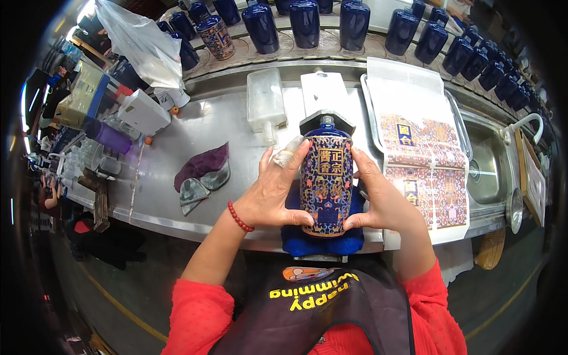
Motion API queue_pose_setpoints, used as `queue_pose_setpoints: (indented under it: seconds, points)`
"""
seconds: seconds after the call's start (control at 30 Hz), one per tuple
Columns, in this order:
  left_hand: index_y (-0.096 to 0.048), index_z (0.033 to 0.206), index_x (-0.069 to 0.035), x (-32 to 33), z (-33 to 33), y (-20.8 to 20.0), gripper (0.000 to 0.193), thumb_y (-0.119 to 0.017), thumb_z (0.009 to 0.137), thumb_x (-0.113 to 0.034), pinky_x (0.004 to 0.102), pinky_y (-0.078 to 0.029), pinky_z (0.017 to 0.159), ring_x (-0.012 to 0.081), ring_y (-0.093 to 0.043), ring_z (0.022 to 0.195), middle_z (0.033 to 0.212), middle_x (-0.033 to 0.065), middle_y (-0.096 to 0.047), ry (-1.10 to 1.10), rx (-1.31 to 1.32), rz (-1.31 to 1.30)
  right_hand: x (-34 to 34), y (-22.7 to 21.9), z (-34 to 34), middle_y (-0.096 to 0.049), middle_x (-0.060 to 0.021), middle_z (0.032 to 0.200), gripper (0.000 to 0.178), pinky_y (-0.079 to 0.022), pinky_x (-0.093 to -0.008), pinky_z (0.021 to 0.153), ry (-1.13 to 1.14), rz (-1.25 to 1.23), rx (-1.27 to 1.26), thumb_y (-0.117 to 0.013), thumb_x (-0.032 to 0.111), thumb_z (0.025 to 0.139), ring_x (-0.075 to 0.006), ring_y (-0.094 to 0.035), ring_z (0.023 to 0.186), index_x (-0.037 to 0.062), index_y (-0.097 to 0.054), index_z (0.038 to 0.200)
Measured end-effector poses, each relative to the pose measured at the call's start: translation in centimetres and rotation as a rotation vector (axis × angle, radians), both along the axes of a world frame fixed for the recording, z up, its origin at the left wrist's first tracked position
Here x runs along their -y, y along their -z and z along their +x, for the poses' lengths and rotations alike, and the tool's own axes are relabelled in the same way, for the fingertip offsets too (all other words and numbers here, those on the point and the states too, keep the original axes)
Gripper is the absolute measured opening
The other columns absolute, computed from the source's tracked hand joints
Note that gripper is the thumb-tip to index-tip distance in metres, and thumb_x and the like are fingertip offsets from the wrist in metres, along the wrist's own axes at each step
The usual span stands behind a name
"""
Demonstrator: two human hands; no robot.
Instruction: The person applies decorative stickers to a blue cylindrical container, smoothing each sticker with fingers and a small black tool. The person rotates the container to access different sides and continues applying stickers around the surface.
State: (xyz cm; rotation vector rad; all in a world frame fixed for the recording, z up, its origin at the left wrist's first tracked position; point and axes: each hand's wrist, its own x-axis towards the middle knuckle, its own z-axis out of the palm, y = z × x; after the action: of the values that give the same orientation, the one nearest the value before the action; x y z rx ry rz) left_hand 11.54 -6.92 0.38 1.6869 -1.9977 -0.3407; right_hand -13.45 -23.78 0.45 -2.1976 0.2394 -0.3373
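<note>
Nearest the camera in the head view is a dark apron (378,299) over the person's red sleeves (198,313), just below the bottle (326,192) that is being worked on. The bottle lies with its patterned face up and its neck pointing away from the person, over a blue pad (294,241) that shows past its lower end. Both hands are clamped on it from opposite sides: the left hand (273,192), one finger bound in white tape (288,154), has its thumb on the lower left edge and a finger near the shoulder; the right hand (384,201) mirrors it on the right edge. To the right of the bottle, just past that hand, lie printed sheets (451,198), with a sink (476,177) beyond them. Left of it is a purple cloth (204,163), and above it a clear container (265,94). Farther above stand plain blue bottles (305,25) and one patterned one (215,37). The step in hand looks like pressing the patterned wrap flat along the bottle's sides; the next move seems to call for even pressure from both thumbs toward the edges, without skewing the pattern.
</note>
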Motion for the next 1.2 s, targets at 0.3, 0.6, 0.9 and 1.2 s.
queue_pose_setpoints:
  seconds: [0.3, 0.6, 0.9, 1.2]
  points:
    - [0.0, 0.164, -0.004, 0.2, 0.2, -0.2, 0.142, -0.069, 0.069, -0.085, 0.0631, -0.004, 0.121, 0.0414, -0.029, 0.152, 0.164, 0.0291, -0.027, 0.008, -0.034, 0.051, 0.5, 0.2, 0.2, -0.025, -0.0255, 0.164, 0.142, -0.032, -0.0443, 0.122, -0.023, 0.052, -0.048, -0.093, 0.052, 0.062, -0.0418, -0.028, 0.152, 0.0039, -0.007, 0.163]
    - [0.002, 0.165, -0.011, 0.3, 0.3, 0.4, 0.142, -0.076, 0.067, -0.079, 0.0674, -0.007, 0.118, 0.0418, -0.025, 0.153, 0.165, 0.0247, -0.026, 0.004, -0.07, 0.049, 0.9, 2.1, 0.1, -0.025, -0.0275, 0.164, 0.146, -0.03, -0.0423, 0.122, -0.056, 0.081, -0.017, -0.094, 0.049, 0.062, -0.0417, -0.029, 0.152, 0.0041, 0.0, 0.164]
    - [0.001, 0.166, -0.013, 0.4, 0.1, 0.6, 0.142, -0.072, 0.067, -0.083, 0.0675, -0.007, 0.119, 0.0448, -0.035, 0.147, 0.163, 0.0257, -0.031, -0.021, -0.046, 0.006, 0.9, -2.3, -1.0, -0.07, -0.0178, 0.124, 0.054, -0.056, -0.036, 0.091, 0.194, -0.296, 0.174, -0.072, -0.003, 0.083, -0.0307, -0.07, 0.111, 0.0014, -0.061, 0.136]
    - [-0.006, 0.164, -0.003, -2.4, -1.0, 1.5, 0.137, -0.064, 0.073, -0.086, 0.064, -0.006, 0.121, 0.0392, -0.026, 0.153, 0.163, 0.0275, -0.03, -0.1, -0.308, -0.029, -3.7, -8.6, 2.7, -0.057, -0.006, 0.076, 0.015, -0.047, -0.039, 0.066, -0.432, -0.546, 0.16, -0.072, 0.012, 0.075, -0.0242, -0.061, 0.073, 0.0114, -0.057, 0.077]
